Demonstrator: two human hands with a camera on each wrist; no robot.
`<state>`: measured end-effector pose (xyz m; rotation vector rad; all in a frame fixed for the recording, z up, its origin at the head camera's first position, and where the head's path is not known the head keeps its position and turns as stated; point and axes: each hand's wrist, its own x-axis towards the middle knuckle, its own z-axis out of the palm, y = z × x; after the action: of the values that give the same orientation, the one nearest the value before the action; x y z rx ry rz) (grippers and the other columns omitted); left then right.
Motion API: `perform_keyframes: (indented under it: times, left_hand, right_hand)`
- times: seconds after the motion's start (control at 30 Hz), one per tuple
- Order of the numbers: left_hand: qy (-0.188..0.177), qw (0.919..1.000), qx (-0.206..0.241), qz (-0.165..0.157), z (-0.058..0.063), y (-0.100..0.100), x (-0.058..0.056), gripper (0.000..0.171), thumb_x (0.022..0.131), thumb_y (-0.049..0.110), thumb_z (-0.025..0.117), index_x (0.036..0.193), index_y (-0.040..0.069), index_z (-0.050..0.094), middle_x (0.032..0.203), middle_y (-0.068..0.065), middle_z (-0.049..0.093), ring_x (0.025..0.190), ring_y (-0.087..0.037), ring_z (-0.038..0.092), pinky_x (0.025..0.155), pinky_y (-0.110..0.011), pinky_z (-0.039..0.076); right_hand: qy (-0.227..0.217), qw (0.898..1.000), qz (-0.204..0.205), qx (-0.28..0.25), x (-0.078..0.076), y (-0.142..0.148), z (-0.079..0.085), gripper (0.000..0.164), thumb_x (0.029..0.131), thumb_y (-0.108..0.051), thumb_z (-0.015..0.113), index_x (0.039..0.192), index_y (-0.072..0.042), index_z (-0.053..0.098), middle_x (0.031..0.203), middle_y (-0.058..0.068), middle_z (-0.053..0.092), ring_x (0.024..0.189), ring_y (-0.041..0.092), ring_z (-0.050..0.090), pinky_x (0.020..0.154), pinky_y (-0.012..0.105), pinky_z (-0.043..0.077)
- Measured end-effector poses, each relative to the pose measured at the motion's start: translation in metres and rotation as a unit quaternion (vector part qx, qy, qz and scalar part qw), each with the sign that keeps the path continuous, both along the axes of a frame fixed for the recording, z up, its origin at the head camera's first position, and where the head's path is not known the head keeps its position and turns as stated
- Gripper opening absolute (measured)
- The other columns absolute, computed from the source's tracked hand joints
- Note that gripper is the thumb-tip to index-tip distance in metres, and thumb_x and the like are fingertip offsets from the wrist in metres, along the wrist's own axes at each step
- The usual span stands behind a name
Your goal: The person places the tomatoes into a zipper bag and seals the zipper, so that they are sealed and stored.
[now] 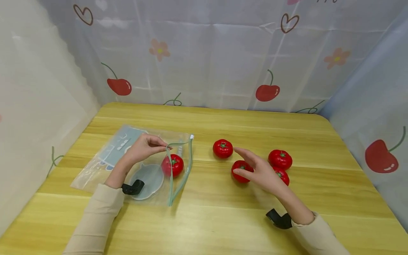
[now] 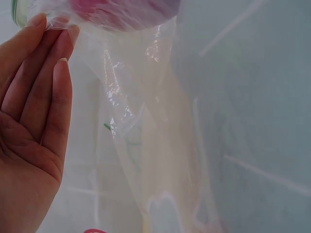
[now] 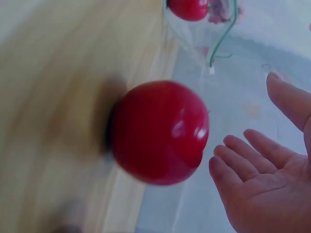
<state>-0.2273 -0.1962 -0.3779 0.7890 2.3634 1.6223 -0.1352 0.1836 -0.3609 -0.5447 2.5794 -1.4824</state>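
Note:
My left hand (image 1: 143,147) pinches the upper lip of a clear zip bag (image 2: 121,92) between thumb and fingertips, and the bag's green-edged mouth gapes toward the right. Just inside that mouth sits a red tomato (image 1: 173,165) with a green star-shaped stem. Over the table, my right hand (image 1: 259,173) hovers with thumb and fingers spread and nothing held. Directly by its fingertips is another tomato (image 1: 241,171), partly covered by the thumb in the head view. In the right wrist view a glossy tomato (image 3: 160,133) lies just off the open palm.
One tomato (image 1: 223,148) stands between the bag and my right hand, farther back. Two more, a rear tomato (image 1: 280,159) and a front tomato (image 1: 282,175), sit together behind my right wrist. A printed curtain (image 1: 204,63) borders the wooden table (image 1: 204,226).

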Motion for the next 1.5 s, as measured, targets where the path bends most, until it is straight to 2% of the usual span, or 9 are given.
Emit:
perform_keyframes:
  times: [0.1, 0.27, 0.43, 0.6, 0.9, 1.07, 1.27, 1.37, 1.5]
  left_hand:
    - [-0.001, 1.0000, -0.003, 0.002, 0.000, -0.001, 0.000, 0.010, 0.085, -0.002, 0.066, 0.092, -0.006, 0.071, 0.090, -0.015, 0.069, 0.084, -0.024, 0.067, 0.074, -0.032, 0.053]
    - [-0.009, 0.9999, -0.006, 0.008, -0.001, -0.002, -0.001, 0.011, 0.086, 0.000, 0.066, 0.093, -0.005, 0.071, 0.090, -0.014, 0.069, 0.086, -0.035, 0.064, 0.076, -0.036, 0.052]
    - [-0.010, 0.9999, -0.007, 0.006, -0.001, -0.001, -0.001, 0.011, 0.086, 0.001, 0.066, 0.093, -0.005, 0.071, 0.090, -0.013, 0.069, 0.085, -0.028, 0.066, 0.075, -0.031, 0.052]
    - [-0.008, 0.9999, -0.009, 0.003, -0.002, 0.000, -0.001, 0.010, 0.085, 0.000, 0.067, 0.093, -0.004, 0.072, 0.090, -0.014, 0.069, 0.083, -0.021, 0.066, 0.075, -0.033, 0.052]
    - [-0.013, 0.9999, -0.007, 0.005, -0.002, 0.000, -0.001, 0.010, 0.085, 0.000, 0.066, 0.093, -0.005, 0.071, 0.090, -0.014, 0.069, 0.086, -0.032, 0.065, 0.076, -0.034, 0.052]
    - [-0.011, 0.9999, -0.009, 0.006, -0.002, 0.000, -0.001, 0.010, 0.085, 0.000, 0.067, 0.093, -0.005, 0.071, 0.090, -0.014, 0.069, 0.086, -0.030, 0.065, 0.077, -0.038, 0.052]
    - [-0.010, 0.9999, -0.006, 0.004, -0.001, 0.001, -0.001, 0.010, 0.084, -0.001, 0.067, 0.092, -0.006, 0.071, 0.091, -0.015, 0.069, 0.085, -0.026, 0.066, 0.076, -0.035, 0.052]
    - [-0.011, 0.9999, -0.004, 0.004, -0.001, 0.001, -0.001, 0.010, 0.085, -0.001, 0.067, 0.092, -0.006, 0.071, 0.091, -0.015, 0.069, 0.084, -0.022, 0.066, 0.076, -0.035, 0.052]
    - [-0.011, 0.9999, -0.005, 0.002, -0.001, 0.000, -0.001, 0.010, 0.085, -0.001, 0.066, 0.093, -0.006, 0.071, 0.091, -0.015, 0.069, 0.085, -0.024, 0.066, 0.077, -0.037, 0.052]
  right_hand:
    - [0.004, 1.000, -0.015, 0.021, 0.005, 0.010, -0.005, 0.063, 0.085, -0.020, 0.071, 0.139, -0.005, 0.042, 0.141, 0.013, 0.041, 0.130, 0.030, 0.035, 0.101, 0.044, 0.032]
    - [0.007, 0.998, -0.028, 0.056, 0.010, 0.018, -0.014, 0.066, 0.083, -0.018, 0.073, 0.138, -0.001, 0.042, 0.139, 0.017, 0.042, 0.128, 0.037, 0.035, 0.100, 0.047, 0.032]
    - [0.007, 0.996, -0.032, 0.079, 0.012, 0.021, -0.022, 0.069, 0.081, -0.015, 0.075, 0.138, 0.002, 0.040, 0.138, 0.022, 0.041, 0.123, 0.042, 0.040, 0.096, 0.048, 0.036]
    - [0.010, 0.995, -0.041, 0.095, 0.012, 0.018, -0.025, 0.072, 0.079, -0.012, 0.076, 0.138, 0.004, 0.039, 0.137, 0.025, 0.041, 0.122, 0.042, 0.042, 0.096, 0.049, 0.036]
    - [0.028, 0.990, -0.062, 0.126, 0.011, 0.009, -0.029, 0.068, 0.079, -0.013, 0.077, 0.135, 0.001, 0.043, 0.133, 0.023, 0.045, 0.121, 0.039, 0.043, 0.094, 0.050, 0.040]
    - [0.021, 0.989, -0.067, 0.129, 0.011, 0.008, -0.029, 0.070, 0.079, -0.015, 0.077, 0.137, 0.000, 0.041, 0.135, 0.023, 0.044, 0.122, 0.039, 0.043, 0.091, 0.049, 0.042]
    - [0.010, 0.986, -0.070, 0.148, 0.009, 0.010, -0.030, 0.078, 0.078, -0.020, 0.078, 0.139, 0.003, 0.038, 0.137, 0.026, 0.041, 0.124, 0.041, 0.039, 0.093, 0.051, 0.040]
    - [0.005, 0.985, -0.074, 0.155, 0.008, 0.009, -0.030, 0.078, 0.077, -0.022, 0.079, 0.138, 0.005, 0.039, 0.136, 0.026, 0.042, 0.122, 0.041, 0.041, 0.093, 0.051, 0.039]
    - [-0.001, 0.986, -0.074, 0.151, 0.008, 0.006, -0.030, 0.076, 0.076, -0.021, 0.079, 0.136, 0.005, 0.041, 0.133, 0.025, 0.046, 0.120, 0.039, 0.044, 0.093, 0.050, 0.040]
